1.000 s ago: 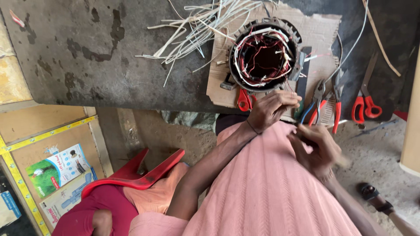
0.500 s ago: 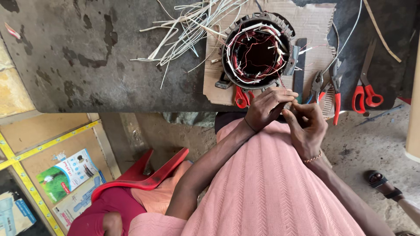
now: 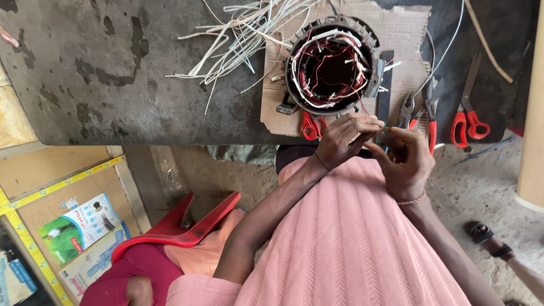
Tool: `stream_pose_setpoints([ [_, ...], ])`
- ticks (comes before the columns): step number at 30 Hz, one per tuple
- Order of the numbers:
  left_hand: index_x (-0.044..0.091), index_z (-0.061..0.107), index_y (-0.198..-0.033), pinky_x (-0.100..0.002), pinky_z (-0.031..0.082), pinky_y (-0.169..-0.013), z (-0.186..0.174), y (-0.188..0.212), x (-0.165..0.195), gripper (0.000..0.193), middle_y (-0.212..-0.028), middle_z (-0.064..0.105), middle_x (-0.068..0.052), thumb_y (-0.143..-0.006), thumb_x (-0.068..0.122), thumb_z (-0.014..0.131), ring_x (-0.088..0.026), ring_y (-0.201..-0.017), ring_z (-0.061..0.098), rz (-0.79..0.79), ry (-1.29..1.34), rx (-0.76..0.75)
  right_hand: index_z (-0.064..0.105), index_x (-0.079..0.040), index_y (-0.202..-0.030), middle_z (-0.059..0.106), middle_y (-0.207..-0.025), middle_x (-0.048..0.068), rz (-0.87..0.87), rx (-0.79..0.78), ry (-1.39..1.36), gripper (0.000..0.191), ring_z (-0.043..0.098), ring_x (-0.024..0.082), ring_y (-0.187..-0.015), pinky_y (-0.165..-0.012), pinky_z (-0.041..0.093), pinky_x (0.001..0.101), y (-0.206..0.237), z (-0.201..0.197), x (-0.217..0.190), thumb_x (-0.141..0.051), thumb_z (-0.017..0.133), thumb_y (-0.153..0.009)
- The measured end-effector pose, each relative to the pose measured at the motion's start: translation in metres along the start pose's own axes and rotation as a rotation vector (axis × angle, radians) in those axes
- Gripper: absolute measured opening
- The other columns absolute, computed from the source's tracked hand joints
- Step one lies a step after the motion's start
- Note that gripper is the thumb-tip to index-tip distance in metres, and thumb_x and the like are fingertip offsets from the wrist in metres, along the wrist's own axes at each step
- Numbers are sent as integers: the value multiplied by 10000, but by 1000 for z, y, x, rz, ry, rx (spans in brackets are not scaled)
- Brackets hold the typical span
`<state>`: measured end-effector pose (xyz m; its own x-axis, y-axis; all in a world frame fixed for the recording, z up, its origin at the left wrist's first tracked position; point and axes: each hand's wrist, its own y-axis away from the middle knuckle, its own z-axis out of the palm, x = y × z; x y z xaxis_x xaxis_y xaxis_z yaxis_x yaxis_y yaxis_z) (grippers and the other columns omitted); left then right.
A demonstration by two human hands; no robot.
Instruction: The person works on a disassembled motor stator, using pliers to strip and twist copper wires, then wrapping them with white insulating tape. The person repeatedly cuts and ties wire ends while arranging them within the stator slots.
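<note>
Below the motor stator (image 3: 331, 68) on cardboard (image 3: 408, 34), left hand (image 3: 343, 139) and right hand (image 3: 405, 161) pinch, apparently, one thin wire between closed fingertips

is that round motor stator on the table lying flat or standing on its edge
Lying flat. The stator rests on the cardboard with its bore facing up, red and white windings visible inside.

Stator (image 3: 331, 68) – metal, copper windings; cardboard (image 3: 405, 34) – matt, creased.

A pink ribbed garment (image 3: 351, 238) is worn, both forearms left bare. A thin dark band is seen at the left wrist (image 3: 322, 162), a beaded bracelet at the right wrist (image 3: 412, 199).
</note>
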<state>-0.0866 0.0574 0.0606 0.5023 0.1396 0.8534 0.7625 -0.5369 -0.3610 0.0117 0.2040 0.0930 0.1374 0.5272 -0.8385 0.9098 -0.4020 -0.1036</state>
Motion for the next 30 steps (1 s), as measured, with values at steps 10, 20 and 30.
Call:
stream_pose_setpoints([
  [10,122,653,-1087,-336,542,-963,0,-4,3,163,-1151,727,18,-965,123,761,-169,-1102,695,18,-54,81,564,-50,-1103,611,-939,47,10,-14,-330,285,560,77,-707,-646,465,204,6,-32,-33,-59,821,-980],
  [20,134,670,-1116,-357,480,-981,-1,-2,4,130,-1154,735,32,-1000,173,712,-137,-1057,693,33,-158,10,546,-65,-1151,646,-939,-29,530,-124,-687,299,566,5,-732,-587,455,168,6,2,7,-56,758,-941],
  [30,156,671,-1069,-311,457,-916,2,-6,4,140,-1120,750,61,-971,177,769,-97,-1016,691,0,-162,36,637,-2,-1133,672,-888,48,352,64,-502,188,592,54,-695,-624,480,200,14,-18,-18,-37,800,-1046],
])
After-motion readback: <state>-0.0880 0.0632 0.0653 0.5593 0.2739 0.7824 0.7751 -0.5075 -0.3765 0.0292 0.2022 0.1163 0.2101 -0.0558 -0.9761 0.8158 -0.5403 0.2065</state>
